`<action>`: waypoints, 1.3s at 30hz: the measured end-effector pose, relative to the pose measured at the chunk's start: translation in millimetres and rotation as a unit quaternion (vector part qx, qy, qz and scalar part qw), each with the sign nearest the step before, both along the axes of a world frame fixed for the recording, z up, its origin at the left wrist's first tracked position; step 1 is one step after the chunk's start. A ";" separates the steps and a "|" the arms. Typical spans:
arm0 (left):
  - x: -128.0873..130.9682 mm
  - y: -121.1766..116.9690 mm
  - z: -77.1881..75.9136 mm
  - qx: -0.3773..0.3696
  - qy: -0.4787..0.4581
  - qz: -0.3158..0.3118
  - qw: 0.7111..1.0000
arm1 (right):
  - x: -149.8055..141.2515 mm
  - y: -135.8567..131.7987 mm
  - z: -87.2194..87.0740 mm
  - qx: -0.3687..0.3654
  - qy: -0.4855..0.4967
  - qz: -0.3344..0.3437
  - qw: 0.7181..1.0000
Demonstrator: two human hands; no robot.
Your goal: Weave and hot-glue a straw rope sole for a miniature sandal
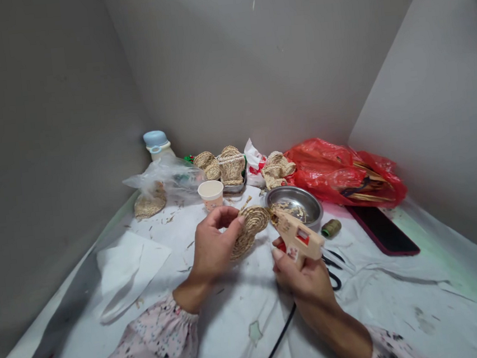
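Left hand (pixel 213 246): fingers curled, gripping a coiled straw piece (pixel 247 231)
Coiled straw piece: between the hands, above a white sheet (pixel 234 314)
Right hand (pixel 306 288): closed around a hot glue gun (pixel 296 234), its nozzle at the coil's right edge
Far of hands: paper cup (pixel 211 194), steel bowl (pixel 293 193)
Right: green thread spool (pixel 331 228), black-handled scissors (pixel 333 265), red plastic bag (pixel 339 169), phone (pixel 382 232)

From here I get soft, even indoor light, source out of frame; grey walls (pixel 44 136) dimmer twd the left; mild glare on steel bowl (pixel 294 204); faint shadow under L hand (pixel 213 246) on white sheet (pixel 385 300); wide-angle stretch at edges; top-right corner dark; detail slightly soft.
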State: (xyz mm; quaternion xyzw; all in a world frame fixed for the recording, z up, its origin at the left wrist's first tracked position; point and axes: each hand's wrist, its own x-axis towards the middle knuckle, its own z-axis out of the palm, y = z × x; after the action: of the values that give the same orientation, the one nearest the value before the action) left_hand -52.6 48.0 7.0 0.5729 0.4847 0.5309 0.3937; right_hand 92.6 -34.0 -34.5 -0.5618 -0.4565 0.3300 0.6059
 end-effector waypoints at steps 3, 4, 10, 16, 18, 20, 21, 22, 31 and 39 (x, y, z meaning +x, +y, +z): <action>-1.2 2.9 -3.2 0.003 -0.044 0.018 0.999 | -2.4 1.7 3.6 -0.018 0.083 0.010 0.996; -1.6 3.6 -3.9 0.008 -0.061 0.024 0.998 | -2.6 2.4 4.3 -0.030 0.109 0.019 0.993; -4.9 6.7 -2.9 0.036 -0.096 0.071 0.992 | -1.7 8.5 -4.1 -0.128 0.163 0.020 0.978; -8.6 6.2 -1.1 0.051 -0.107 0.098 0.988 | -9.0 5.9 -1.6 -0.205 0.276 0.142 0.928; -8.7 5.0 -0.6 0.056 -0.110 0.096 0.988 | -10.8 3.5 3.4 -0.199 0.327 0.186 0.905; -7.9 3.4 0.1 0.060 -0.112 0.086 0.988 | -11.5 2.4 7.8 -0.198 0.368 0.213 0.883; -7.2 2.5 0.5 0.062 -0.112 0.080 0.989 | -11.6 2.4 9.3 -0.202 0.380 0.218 0.876; -6.5 1.7 0.9 0.064 -0.111 0.074 0.989 | -11.4 2.7 10.4 -0.208 0.383 0.221 0.872; -4.8 -2.4 1.6 0.060 -0.077 0.042 0.994 | 12.6 -8.8 44.5 -0.337 0.000 0.427 0.839; 4.0 -16.1 11.4 0.063 0.007 -0.010 0.998 | 56.1 7.3 83.3 0.159 -0.328 0.038 0.930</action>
State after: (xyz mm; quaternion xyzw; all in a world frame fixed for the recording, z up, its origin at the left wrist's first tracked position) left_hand -48.6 31.9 18.4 0.6048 0.4478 0.5523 0.3587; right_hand 148.7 -26.7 48.8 -0.5176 -0.6972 0.0732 0.4906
